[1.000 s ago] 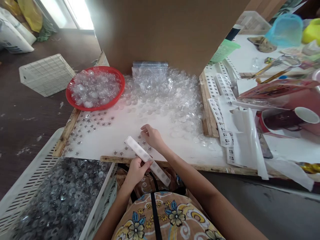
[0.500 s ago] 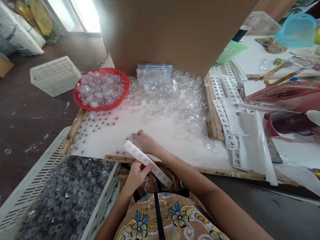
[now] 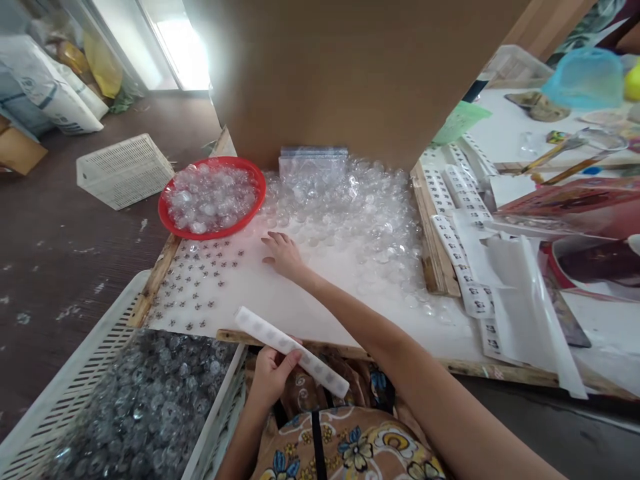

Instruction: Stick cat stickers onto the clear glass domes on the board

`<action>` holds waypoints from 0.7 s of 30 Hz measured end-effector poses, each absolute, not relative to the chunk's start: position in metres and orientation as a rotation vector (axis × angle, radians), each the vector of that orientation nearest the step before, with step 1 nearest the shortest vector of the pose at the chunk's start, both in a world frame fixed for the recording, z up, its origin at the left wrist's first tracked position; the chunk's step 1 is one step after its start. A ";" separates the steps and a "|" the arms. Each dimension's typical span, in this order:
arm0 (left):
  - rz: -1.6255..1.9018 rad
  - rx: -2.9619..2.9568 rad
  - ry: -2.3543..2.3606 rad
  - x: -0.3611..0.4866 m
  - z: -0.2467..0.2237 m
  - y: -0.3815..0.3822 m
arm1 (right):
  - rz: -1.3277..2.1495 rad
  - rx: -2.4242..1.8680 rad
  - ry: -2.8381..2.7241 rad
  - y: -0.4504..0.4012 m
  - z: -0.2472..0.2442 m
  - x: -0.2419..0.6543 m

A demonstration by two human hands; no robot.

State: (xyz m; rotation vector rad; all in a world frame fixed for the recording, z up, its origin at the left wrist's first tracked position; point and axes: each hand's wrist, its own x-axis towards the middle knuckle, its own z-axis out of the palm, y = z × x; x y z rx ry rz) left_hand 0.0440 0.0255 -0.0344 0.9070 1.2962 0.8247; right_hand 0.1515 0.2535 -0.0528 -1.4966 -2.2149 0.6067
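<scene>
My left hand (image 3: 273, 377) grips a folded white strip of stickers (image 3: 320, 373) at the table's front edge, thumb on top. The strip slants down to the right, with faint grey prints showing through. Further forward, my right hand (image 3: 286, 257) reaches over the white tabletop (image 3: 260, 287), fingers spread and nothing visible in them. Just beyond it lies a broad spread of small clear plastic pieces (image 3: 340, 213), round and shiny. To its left, rows of clear pieces with dark printed stickers (image 3: 200, 273) lie on the tabletop.
A red tray (image 3: 263, 200) heaped with clear pieces sits at the back left. Below left, a white crate (image 3: 113, 327) holds many stickered pieces. Cardboard (image 3: 350, 73) stands behind. A wooden rail (image 3: 433, 247) and more sticker strips (image 3: 463, 267) are on the right.
My right hand has left the end of the sticker strip, moved forward toward the clear pieces and spread its fingers. My left hand still holds the strip. The view has tilted slightly.
</scene>
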 end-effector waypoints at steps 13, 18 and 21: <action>0.900 0.747 1.268 0.049 -0.036 0.041 | 0.409 -1.341 -2.464 0.314 -0.070 0.103; 0.889 0.730 1.268 0.048 -0.041 0.040 | 0.352 -1.425 -2.441 0.289 -0.072 0.137; 0.878 0.738 1.275 0.047 -0.044 0.038 | 0.296 -1.425 -2.441 0.266 -0.079 0.176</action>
